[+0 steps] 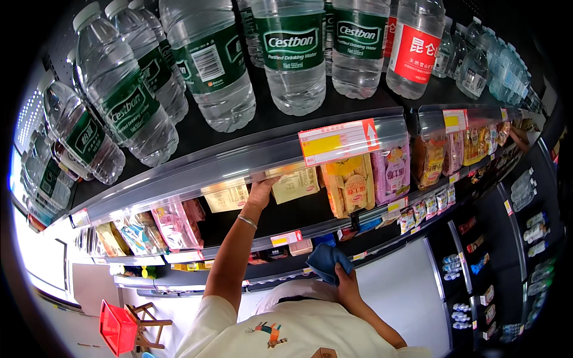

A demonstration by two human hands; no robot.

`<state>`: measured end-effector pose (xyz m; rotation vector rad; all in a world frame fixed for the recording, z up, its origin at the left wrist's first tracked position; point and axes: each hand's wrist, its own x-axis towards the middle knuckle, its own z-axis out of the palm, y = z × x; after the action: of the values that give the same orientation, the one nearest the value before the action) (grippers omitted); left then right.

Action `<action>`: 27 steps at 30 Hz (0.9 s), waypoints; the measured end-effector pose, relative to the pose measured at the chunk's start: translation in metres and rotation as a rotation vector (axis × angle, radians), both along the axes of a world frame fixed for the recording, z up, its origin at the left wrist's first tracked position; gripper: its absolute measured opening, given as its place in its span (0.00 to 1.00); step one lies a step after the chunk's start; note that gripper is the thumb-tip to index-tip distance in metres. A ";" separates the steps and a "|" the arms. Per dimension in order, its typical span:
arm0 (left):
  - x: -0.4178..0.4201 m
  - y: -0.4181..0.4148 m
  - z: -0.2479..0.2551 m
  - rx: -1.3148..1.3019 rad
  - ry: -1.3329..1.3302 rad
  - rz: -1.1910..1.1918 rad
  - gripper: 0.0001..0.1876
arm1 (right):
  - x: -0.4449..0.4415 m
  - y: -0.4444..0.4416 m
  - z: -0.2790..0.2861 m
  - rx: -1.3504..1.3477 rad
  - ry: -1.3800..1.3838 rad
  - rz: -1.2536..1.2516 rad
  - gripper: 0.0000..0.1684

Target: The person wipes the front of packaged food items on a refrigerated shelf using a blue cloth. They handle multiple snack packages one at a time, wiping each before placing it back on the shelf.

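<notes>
My left hand (pixel 262 193) reaches onto a dark shelf of packaged bread, under the lip of the shelf above. Its fingertips meet the left edge of a cream croissant package (pixel 295 185), and part of the fingers is hidden. Just left of the hand lies another cream croissant package (pixel 226 195). Whether the fingers grip anything cannot be made out. Lower down, close to my body, my right hand (pixel 347 284) holds a folded blue cloth (pixel 329 264), thumb on top.
Above stands a row of water bottles (pixel 293 58) behind a clear shelf edge (pixel 241 156) with a price tag (pixel 339 141). Yellow bread packs (pixel 348 185) and pink packs (pixel 177 226) flank the croissants. A red basket (pixel 117 326) rests by a wooden stool (pixel 150 322) at lower left.
</notes>
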<state>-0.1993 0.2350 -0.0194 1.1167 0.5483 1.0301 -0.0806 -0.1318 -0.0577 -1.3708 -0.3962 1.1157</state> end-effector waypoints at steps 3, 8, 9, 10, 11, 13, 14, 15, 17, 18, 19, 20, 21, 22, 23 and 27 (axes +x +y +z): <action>0.004 -0.011 -0.005 0.027 0.068 -0.010 0.31 | 0.002 0.000 0.011 0.024 0.015 0.002 0.33; 0.001 -0.036 0.002 0.065 0.094 -0.004 0.27 | -0.004 0.001 0.016 -0.028 -0.128 0.004 0.31; -0.001 -0.037 0.002 0.068 0.085 -0.002 0.27 | -0.005 0.002 0.015 -0.023 -0.142 0.032 0.31; -0.002 -0.037 0.002 0.106 0.094 0.015 0.26 | -0.005 0.003 0.012 -0.017 -0.156 0.062 0.31; -0.004 -0.037 0.002 0.139 0.143 0.041 0.27 | -0.007 0.004 0.010 -0.010 -0.170 0.095 0.30; -0.006 -0.038 -0.001 0.193 0.231 0.107 0.27 | -0.009 -0.002 0.002 0.046 -0.390 0.175 0.30; -0.010 -0.034 -0.015 0.333 0.307 0.226 0.29 | -0.010 0.000 0.003 0.052 -0.413 0.206 0.30; -0.007 -0.046 -0.002 0.372 0.503 0.298 0.31 | -0.007 0.000 0.003 0.043 -0.438 0.208 0.31; -0.019 -0.059 0.000 0.613 0.594 0.519 0.33 | -0.011 0.004 0.016 -0.015 -0.307 0.210 0.31; -0.023 -0.075 0.021 0.619 0.597 0.528 0.32 | -0.010 0.001 0.008 0.044 -0.404 0.213 0.26; -0.034 -0.082 0.031 0.692 0.631 0.633 0.32 | -0.013 -0.002 0.002 0.110 -0.500 0.225 0.22; -0.044 -0.086 0.037 0.764 0.665 0.735 0.32 | -0.014 -0.003 -0.001 0.113 -0.500 0.219 0.22; -0.056 -0.088 0.040 0.837 0.701 0.836 0.32 | -0.016 -0.001 -0.003 0.038 -0.511 0.200 0.25; -0.067 -0.084 0.038 0.875 0.691 0.949 0.34 | -0.017 0.001 -0.005 -0.037 -0.519 0.183 0.27; -0.079 -0.080 0.041 0.781 0.768 0.968 0.35 | -0.020 0.003 -0.004 -0.027 -0.462 0.207 0.27; -0.115 -0.045 0.040 0.805 0.840 1.191 0.37 | -0.032 0.012 0.013 0.047 -0.474 0.303 0.25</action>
<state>-0.3141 0.1895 0.0204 2.0289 1.6947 1.8717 -0.1129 -0.1196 -0.0445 -1.5644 -0.9945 1.0048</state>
